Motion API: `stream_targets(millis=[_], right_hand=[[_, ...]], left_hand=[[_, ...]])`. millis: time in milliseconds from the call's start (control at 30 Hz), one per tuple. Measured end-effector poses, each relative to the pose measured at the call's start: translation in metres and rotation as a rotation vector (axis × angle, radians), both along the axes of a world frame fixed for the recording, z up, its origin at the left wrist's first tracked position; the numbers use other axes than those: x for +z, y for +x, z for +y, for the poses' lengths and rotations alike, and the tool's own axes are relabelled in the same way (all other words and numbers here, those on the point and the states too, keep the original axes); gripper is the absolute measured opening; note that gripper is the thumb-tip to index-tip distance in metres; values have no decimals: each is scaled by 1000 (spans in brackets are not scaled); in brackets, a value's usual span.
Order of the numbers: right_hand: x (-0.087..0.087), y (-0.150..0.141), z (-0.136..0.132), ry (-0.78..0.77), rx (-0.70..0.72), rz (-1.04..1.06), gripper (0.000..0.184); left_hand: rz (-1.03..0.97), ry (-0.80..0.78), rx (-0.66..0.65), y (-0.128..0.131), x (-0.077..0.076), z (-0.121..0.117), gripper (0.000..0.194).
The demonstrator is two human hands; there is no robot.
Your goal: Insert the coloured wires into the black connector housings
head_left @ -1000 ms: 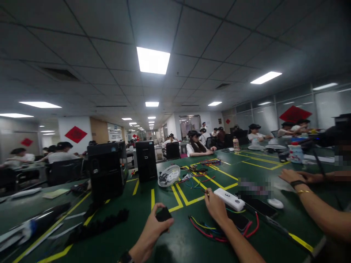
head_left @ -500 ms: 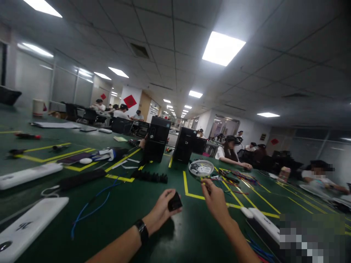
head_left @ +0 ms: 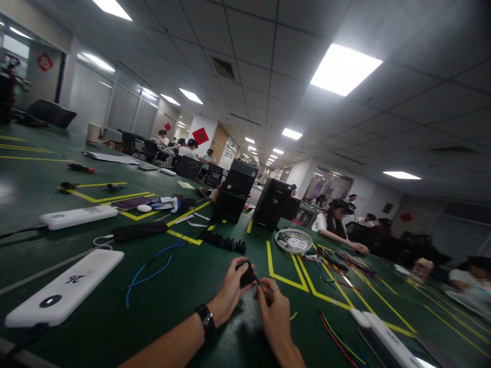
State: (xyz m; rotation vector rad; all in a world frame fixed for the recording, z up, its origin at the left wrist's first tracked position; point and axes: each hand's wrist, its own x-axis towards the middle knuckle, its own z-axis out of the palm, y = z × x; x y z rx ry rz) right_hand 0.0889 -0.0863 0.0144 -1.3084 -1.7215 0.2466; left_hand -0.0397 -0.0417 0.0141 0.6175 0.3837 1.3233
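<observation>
My left hand (head_left: 230, 286), with a black watch on the wrist, is closed around a small black block-shaped part (head_left: 247, 275). Close against its right side, my right hand (head_left: 274, 309) has thumb and forefinger pinched together at the edge of the part. What sits between those fingertips is too small to make out. A short yellow-green wire end (head_left: 293, 316) shows just right of the right hand. Beyond the hands stands a row of similar black parts (head_left: 224, 241) on the green table (head_left: 184, 296). A round white basket (head_left: 294, 240) with small pieces lies behind the right hand.
Two black computer towers (head_left: 273, 204) stand at the back. White power strips (head_left: 67, 286) lie at left, and another power strip (head_left: 391, 340) at right. Blue wire (head_left: 151, 266), loose coloured wires (head_left: 337, 340) and a screwdriver (head_left: 82, 168) lie about. A co-worker (head_left: 333, 227) sits at the right.
My right hand has come back from near the basket to the black part in my left hand. The view has turned left, and the left hand has lifted slightly.
</observation>
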Motion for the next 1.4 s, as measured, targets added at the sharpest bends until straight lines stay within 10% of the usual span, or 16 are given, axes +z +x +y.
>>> stream_targets(millis=[400, 667, 1167, 1400], right_hand=[[-3, 3, 2, -6, 17, -87, 16], [-2, 1, -3, 5, 58, -111, 12], [6, -8, -11, -51, 101, -29, 10], [2, -8, -9, 32, 47, -140, 19]], left_hand=[[75, 55, -17, 2, -6, 0, 31], [588, 412, 257, -3, -1, -5, 35], [557, 451, 186, -7, 5, -5, 45], [268, 59, 121, 1, 4, -9, 61]])
